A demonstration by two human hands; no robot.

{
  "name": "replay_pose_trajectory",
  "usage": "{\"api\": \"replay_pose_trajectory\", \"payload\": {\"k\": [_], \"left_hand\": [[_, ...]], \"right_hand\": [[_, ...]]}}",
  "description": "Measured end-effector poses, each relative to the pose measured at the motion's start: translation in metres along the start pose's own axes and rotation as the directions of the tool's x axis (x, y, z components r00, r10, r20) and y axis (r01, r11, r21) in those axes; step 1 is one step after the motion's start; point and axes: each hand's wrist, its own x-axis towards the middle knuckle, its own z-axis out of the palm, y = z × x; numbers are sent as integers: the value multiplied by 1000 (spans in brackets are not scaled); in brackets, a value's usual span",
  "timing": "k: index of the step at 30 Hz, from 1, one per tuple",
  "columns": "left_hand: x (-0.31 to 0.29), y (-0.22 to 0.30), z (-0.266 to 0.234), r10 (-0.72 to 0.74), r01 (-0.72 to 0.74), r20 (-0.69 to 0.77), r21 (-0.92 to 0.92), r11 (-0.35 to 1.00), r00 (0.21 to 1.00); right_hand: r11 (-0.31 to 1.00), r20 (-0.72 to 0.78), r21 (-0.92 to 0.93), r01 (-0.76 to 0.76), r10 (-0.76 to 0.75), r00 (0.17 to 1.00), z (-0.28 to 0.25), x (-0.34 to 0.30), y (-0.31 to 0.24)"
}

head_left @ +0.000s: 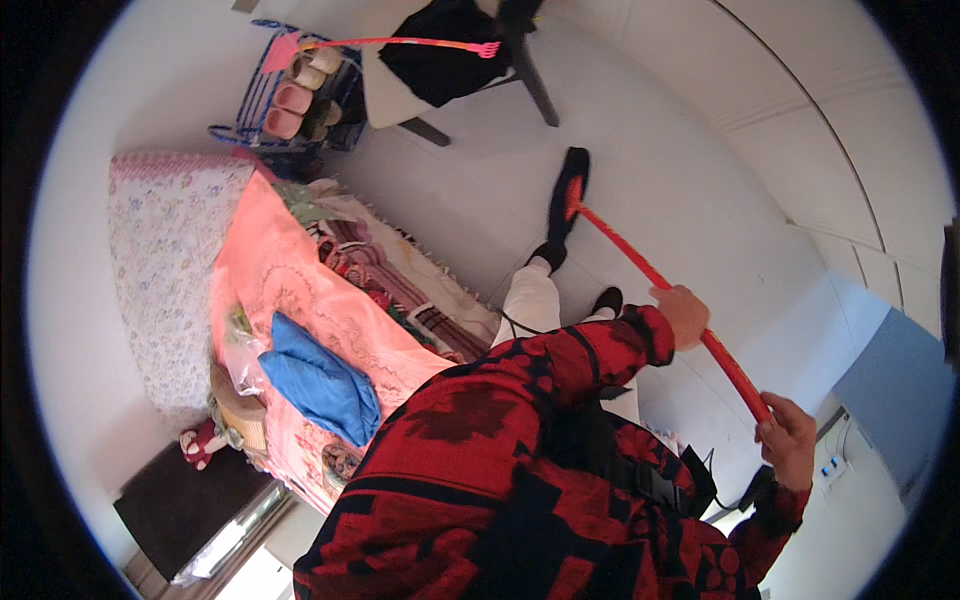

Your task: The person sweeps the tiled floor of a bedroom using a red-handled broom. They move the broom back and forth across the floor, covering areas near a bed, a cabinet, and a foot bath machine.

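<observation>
A mop with a red pole [640, 262] slants down to a long, narrow dark head [569, 200] lying flat on the floor. My left hand [685, 315] is wrapped round the middle of the pole. Higher up, close to the pole's top end, my right hand [788, 438] grips it too. Just beside the mop head is one of my feet in a dark shoe [548, 256]; my other shoe [607, 300] shows below the pole.
Ahead stands a chair [385, 92] with black cloth on it. Left of it, a blue rack [250, 98] holds several slippers and a pink fly swatter [400, 41]. A bed with a pink cover [290, 260] and folded blue cloth [320, 385] lies left; white panels [800, 130] line the right.
</observation>
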Motion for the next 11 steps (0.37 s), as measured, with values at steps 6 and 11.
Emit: {"api": "replay_pose_trajectory", "payload": {"k": [6, 11], "left_hand": [[-44, -182, -18, -311, 311, -2, 30, 950, 950], [-103, -332, -48, -448, 458, -124, 75, 886, 885]], "right_hand": [[996, 342, 32, 89, -95, 935, 109, 125, -54], [952, 504, 140, 274, -306, 808, 242, 203, -102]]}}
